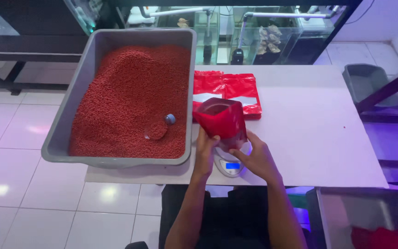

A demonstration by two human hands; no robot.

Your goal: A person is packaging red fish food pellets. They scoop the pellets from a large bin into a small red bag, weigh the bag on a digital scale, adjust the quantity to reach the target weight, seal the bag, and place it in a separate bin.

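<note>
Hands first: left hand (207, 150) wrapped round the left side of the red pouch (220, 121), fingers curled on it. Right hand (254, 159) gripping the low right corner of the same pouch, thumb up against it.

Pouch sitting just over the small scale (231, 166), at the near edge of the white table (309, 133), mouth open and tipped a little to the left. Hard to tell if touching the scale pan or only just above it.

To do this bit well: keep the pouch upright, mouth wide. Set flat in the middle of the scale pan. Loosen both hands before reading the blue screen, so no push adds weight. Hold gently, no squeezing, so no pellets pop out.

Looks of the pouch: shiny red, soft sides, standing shape, dark inside at the top. Some red pellets maybe inside, not clear.

Just to the left: big grey tub (70, 124) full of red pellets (130, 97), with a clear scoop (158, 129) lying in them, near the right wall of the tub. Just behind the pouch, farther away: flat stack of red bags (236, 90) with white patches.
</note>
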